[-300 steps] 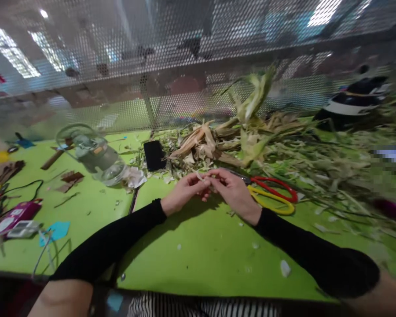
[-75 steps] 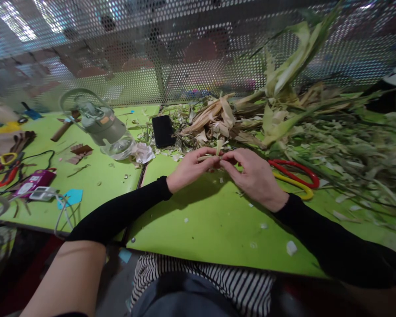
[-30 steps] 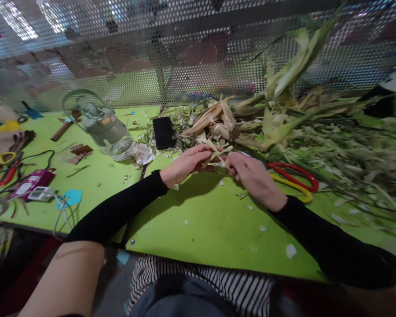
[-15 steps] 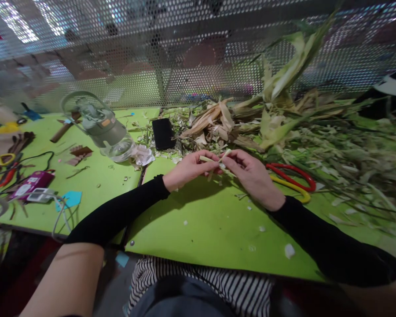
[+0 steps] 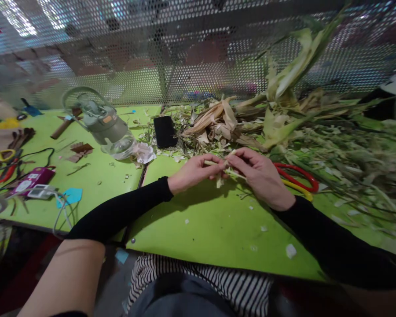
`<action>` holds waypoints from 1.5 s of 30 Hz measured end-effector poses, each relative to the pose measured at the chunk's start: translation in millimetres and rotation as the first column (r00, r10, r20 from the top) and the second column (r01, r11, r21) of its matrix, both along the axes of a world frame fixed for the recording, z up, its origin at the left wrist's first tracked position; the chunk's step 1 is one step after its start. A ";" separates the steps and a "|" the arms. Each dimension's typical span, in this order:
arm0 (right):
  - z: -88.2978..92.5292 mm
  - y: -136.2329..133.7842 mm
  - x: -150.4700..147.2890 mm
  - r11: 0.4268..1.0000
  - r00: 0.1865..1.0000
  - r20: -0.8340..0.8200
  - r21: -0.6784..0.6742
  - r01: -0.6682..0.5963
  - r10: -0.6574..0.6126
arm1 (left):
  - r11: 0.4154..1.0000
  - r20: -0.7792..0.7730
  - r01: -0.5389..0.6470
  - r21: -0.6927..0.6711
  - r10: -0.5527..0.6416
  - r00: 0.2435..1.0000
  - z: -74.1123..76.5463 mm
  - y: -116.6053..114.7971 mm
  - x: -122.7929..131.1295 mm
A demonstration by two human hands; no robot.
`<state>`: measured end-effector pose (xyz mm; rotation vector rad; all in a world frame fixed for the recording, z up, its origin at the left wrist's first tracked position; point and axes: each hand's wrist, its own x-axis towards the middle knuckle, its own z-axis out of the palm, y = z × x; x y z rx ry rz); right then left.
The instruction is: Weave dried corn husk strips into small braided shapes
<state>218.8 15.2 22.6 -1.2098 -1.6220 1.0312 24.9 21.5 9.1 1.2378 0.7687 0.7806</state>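
Note:
My left hand and my right hand meet over the green table, both pinching pale corn husk strips. The strips cross between my fingertips and short ends hang below. Both arms wear black sleeves. Red and yellow scissors lie just right of my right hand, partly hidden by it. A heap of dry corn husks lies right behind my hands.
A black phone and a tipped clear bottle lie at the back left. Cables, a pink gadget and small tools crowd the far left. Green leaves and stalks cover the right side. A perforated metal screen stands behind the table.
My hands have stayed together and keep working the husk strips; the strips have turned between my fingers and sit lower than a second ago. The view has shifted slightly.

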 end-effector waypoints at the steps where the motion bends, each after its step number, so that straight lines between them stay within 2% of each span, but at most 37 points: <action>1: -1.4 2.8 1.4 0.999 0.998 -0.038 -0.025 0.042 -0.043 | 0.999 0.048 -0.048 -0.013 0.048 0.998 1.2 -0.4 0.8; 4: -4.1 7.7 3.3 0.992 0.993 -0.064 -0.085 0.097 -0.102 | 0.981 0.190 -0.173 -0.083 0.186 0.964 6.5 -1.1 3.1; 8: -3.2 1.7 0.0 0.998 0.999 0.038 -0.068 -0.012 0.015 | 0.954 0.227 -0.229 -0.191 0.270 0.936 10.1 -0.3 5.9; 11: -3.6 -4.2 -2.9 0.999 0.999 0.046 -0.033 -0.020 0.021 | 0.960 0.227 -0.189 -0.208 0.235 0.945 7.7 1.0 6.5; 14: -5.2 -5.7 -4.0 0.999 0.993 0.118 0.024 -0.033 0.030 | 0.976 0.199 -0.166 -0.141 0.192 0.961 1.2 2.3 5.3; 17: -5.9 -4.4 -4.5 0.991 0.976 0.215 0.125 -0.039 0.012 | 0.980 0.141 -0.195 -0.042 0.199 0.970 -7.7 3.7 4.6; 20: -6.3 -3.6 -4.8 0.983 0.959 0.283 0.172 -0.057 0.006 | 0.973 0.143 -0.232 -0.013 0.232 0.962 -13.7 2.8 7.0; 24: -8.6 -3.4 -3.3 0.983 0.944 0.330 0.175 -0.060 -0.001 | 0.979 0.204 -0.199 -0.040 0.203 0.958 -11.7 -1.0 11.5; 28: -5.8 -3.9 -1.7 0.986 0.964 0.267 0.161 -0.046 0.001 | 0.988 0.152 -0.151 -0.027 0.153 0.977 -2.3 2.8 7.9; 33: 5.0 -6.9 -4.3 0.980 0.975 0.220 0.197 -0.021 -0.023 | 0.992 0.103 -0.122 0.012 0.121 0.987 16.4 11.5 1.3; 38: 19.9 1.7 -8.7 0.961 0.962 0.272 0.263 -0.085 0.010 | 0.986 0.021 -0.160 0.043 0.159 0.987 41.1 20.9 11.2; 40: 34.9 12.8 -12.0 0.947 0.956 0.293 0.307 -0.089 -0.005 | 0.973 -0.002 -0.219 0.070 0.220 0.975 59.5 29.5 19.1; 43: 71.2 32.8 -19.6 0.917 0.960 0.257 0.400 0.004 -0.116 | 0.937 0.056 -0.304 0.173 0.299 0.953 100.7 44.2 28.4; 45: 97.3 41.4 -25.0 0.856 0.958 0.182 0.506 0.103 -0.223 | 0.910 0.127 -0.330 0.250 0.307 0.943 129.2 50.0 28.4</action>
